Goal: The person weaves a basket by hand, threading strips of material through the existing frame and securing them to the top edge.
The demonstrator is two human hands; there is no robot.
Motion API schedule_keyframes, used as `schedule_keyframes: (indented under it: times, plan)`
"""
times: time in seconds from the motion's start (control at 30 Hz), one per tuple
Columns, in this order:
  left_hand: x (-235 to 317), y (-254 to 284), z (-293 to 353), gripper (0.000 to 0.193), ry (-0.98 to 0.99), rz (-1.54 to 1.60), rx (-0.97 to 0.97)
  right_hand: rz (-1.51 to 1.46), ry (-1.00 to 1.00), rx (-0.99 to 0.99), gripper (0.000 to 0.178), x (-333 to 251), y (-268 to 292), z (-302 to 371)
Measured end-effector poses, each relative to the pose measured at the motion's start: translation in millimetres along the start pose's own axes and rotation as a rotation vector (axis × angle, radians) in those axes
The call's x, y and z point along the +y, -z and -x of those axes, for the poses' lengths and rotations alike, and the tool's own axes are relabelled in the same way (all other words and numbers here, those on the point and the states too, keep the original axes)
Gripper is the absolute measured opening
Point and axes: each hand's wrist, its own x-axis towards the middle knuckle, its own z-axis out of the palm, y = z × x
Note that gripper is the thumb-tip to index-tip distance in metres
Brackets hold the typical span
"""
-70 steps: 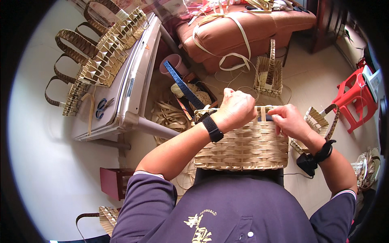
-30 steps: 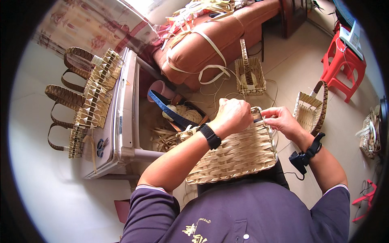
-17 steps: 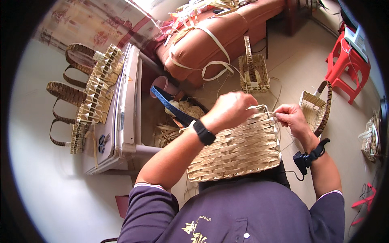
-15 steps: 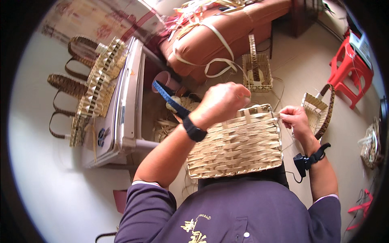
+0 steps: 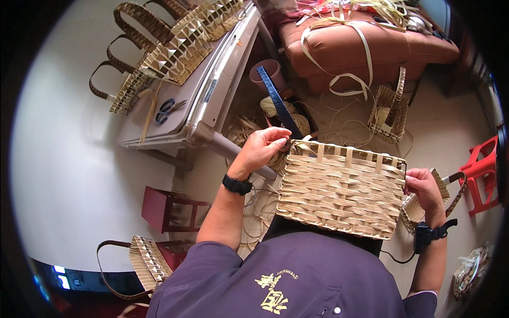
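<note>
A pale rectangular woven basket (image 5: pixel 339 188) rests on my lap, its flat woven face toward me. Its upper edge has upright strips with gaps between them. At the upper left corner, my left hand (image 5: pixel 261 151) has thumb and forefinger pinched together. What lies between those fingertips is too small to make out. A short pale strip end (image 5: pixel 304 140) sticks up beside that corner. My right hand (image 5: pixel 426 189) grips the basket's right edge near the upper corner; its fingertips are partly hidden behind the edge.
Finished handled baskets (image 5: pixel 175 58) and blue-black scissors (image 5: pixel 168 110) lie on the table at left. Beyond my lap are a blue strap-like band (image 5: pixel 277 100), balls of cord (image 5: pixel 297 124) and another handled basket (image 5: pixel 389 119). A red stool (image 5: pixel 481 175) stands at right.
My left hand has come down from above the basket's top edge to its upper left corner. My right hand stays on the right edge. The whole view has turned toward the left.
</note>
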Motion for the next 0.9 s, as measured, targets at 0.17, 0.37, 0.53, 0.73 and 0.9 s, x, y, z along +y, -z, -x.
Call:
schedule_keyframes:
  times: [0.17,0.37,0.53,0.73,0.9]
  plan:
    - [-34.6,-8.5,-3.3,0.038,0.016,0.283,-0.145,0.018,-0.091,-0.033,0.016,-12.7,-0.9,-11.3]
    - [-73.4,-14.4,-15.7,0.053,-0.029,0.143,-0.17,0.009,-0.055,0.005,0.008,-15.2,-2.3,2.2]
    - [-105.3,-14.6,-14.7,0.043,-0.012,-0.027,-0.071,-0.002,0.167,0.596,0.009,11.0,-5.8,17.8]
    - [-126.7,-8.0,-11.7,0.03,-0.117,-0.154,-0.083,0.459,0.32,0.646,0.028,36.8,-25.5,25.4]
    - [-132.9,-11.7,-16.1,0.035,-0.192,-0.037,-0.091,0.971,0.27,0.505,0.027,1.8,-30.7,25.0]
